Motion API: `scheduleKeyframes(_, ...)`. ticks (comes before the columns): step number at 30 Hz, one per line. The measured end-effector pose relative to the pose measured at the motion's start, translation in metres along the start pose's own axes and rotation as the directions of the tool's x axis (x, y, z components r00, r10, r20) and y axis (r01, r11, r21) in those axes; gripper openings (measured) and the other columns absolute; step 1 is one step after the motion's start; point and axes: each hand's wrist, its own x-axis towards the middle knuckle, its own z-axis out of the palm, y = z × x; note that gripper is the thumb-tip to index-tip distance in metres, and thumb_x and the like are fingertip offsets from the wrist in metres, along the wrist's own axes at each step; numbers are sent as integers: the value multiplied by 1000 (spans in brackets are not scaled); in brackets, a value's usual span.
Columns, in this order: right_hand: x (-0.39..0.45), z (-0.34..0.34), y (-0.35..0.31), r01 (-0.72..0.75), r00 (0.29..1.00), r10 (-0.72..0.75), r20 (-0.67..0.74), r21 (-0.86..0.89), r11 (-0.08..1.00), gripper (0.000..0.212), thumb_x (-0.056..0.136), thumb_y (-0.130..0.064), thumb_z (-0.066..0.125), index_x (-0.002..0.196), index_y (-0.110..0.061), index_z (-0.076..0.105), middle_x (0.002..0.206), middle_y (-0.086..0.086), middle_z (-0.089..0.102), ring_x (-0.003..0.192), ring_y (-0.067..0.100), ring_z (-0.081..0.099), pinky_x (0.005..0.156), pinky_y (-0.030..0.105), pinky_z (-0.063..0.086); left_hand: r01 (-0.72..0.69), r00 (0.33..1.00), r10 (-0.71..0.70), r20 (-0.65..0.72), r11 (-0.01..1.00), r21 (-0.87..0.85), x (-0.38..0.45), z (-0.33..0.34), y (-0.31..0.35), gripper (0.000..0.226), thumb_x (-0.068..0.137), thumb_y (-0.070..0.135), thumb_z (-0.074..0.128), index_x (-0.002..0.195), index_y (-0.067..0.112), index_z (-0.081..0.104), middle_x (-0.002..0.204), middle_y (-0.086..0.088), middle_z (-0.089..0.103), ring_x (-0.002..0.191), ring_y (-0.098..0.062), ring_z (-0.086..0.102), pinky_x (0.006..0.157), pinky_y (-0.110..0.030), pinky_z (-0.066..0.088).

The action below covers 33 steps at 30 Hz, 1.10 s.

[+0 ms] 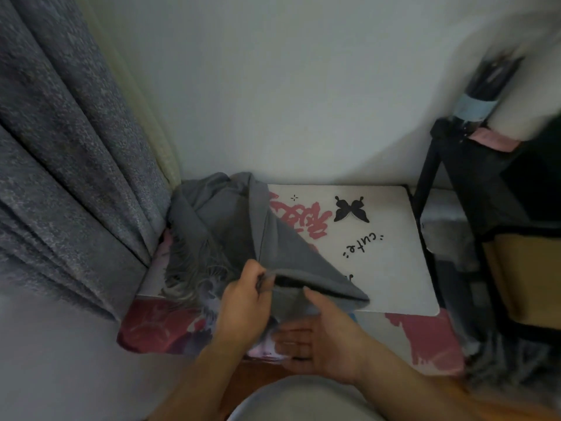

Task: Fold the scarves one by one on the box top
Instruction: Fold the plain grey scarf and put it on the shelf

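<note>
Two hands at grey scarf (243,226), left hand (243,302) pinching edge

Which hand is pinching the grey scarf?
The left hand pinches the plain grey fabric scarf at its folded edge. The right hand lies palm-up and open beneath the cloth, fingers straight, not pinching.

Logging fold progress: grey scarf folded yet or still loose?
Still loose. The grey scarf lies bunched at the box top's left side, one edge lifted in the left hand's pinch; the right hand is open under it.
</note>
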Motion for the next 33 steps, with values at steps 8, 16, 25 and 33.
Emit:
scheduleKeyframes(8, 39, 43, 41, 258, 949, -221, -225, 149, 955, 37, 97, -39, 57, 113, -7, 68, 100, 14, 73, 103, 31, 67, 97, 45, 50, 72, 921, 25, 389, 970, -231, -3, -28, -42, 25, 96, 2, 61, 78, 11, 47, 61, 7, 48, 58, -7, 44, 61, -28, 38)
scheduleKeyframes(16, 64, 33, 115, 420, 858, -204, -471, 418, 805, 21, 96, -10, 55, 117, -11, 53, 116, 21, 64, 111, 36, 62, 103, 53, 48, 70, 888, 52, 458, 967, -246, 10, -56, -61, 15, 99, 8, 59, 85, 5, 57, 76, -3, 72, 64, -9, 61, 67, -35, 45)
scheduleKeyframes(25, 99, -33, 188, 360, 540, -41, -840, 187, 914, 27, 97, -10, 38, 117, -1, 54, 110, 20, 60, 96, 38, 60, 71, 48, 59, -48, 968, 128, 214, 937, -345, 39, -85, -84, 22, 103, 15, 54, 86, 28, 53, 77, 3, 68, 61, -11, 55, 61, -36, 46)
scheduleKeyframes(33, -20, -17, 89, -22, 315, -735, -600, -779, 627, 29, 95, -34, 64, 103, -6, 62, 91, 11, 63, 82, 26, 59, 70, 36, 47, -162, 986, 160, -55, 796, -583, 95, -146, -9, 26, 105, 8, 45, 91, 30, 47, 75, 2, 60, 50, -7, 46, 42, -21, 37)
